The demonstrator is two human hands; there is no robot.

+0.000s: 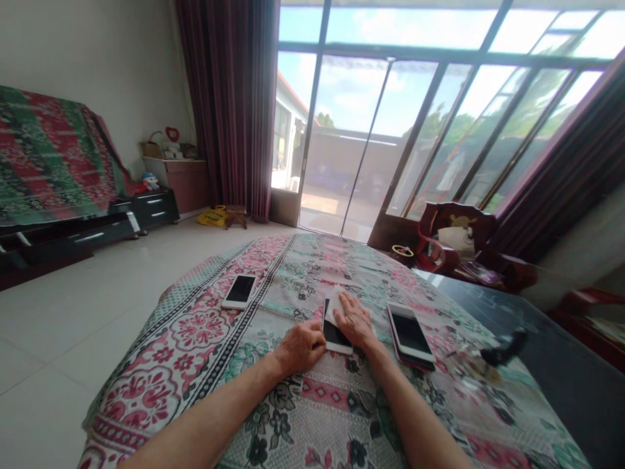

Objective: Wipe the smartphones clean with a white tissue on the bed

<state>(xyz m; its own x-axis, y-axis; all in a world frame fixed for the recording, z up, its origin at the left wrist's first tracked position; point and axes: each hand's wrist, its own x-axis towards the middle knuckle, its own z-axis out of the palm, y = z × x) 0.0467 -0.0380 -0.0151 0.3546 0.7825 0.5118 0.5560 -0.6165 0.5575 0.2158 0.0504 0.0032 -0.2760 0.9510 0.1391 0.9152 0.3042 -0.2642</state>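
A white-framed smartphone [336, 339] with a dark screen lies flat on the patterned tablecloth in front of me. My left hand [301, 346] is curled at its left edge, fingertips against the side of the phone. Over the upper part of the screen, my right hand [354, 319] presses a white tissue [334, 303] down, its fingers resting on top and partly covering it. Part of the screen is hidden by the tissue and the right hand.
Another white phone [239, 291] lies to the left. At right, a larger white device [411, 333] rests on a dark one. A blurred black object [504, 348] in clear plastic lies farther right, near a dark table [551, 352]. A wooden chair [452, 238] stands beyond.
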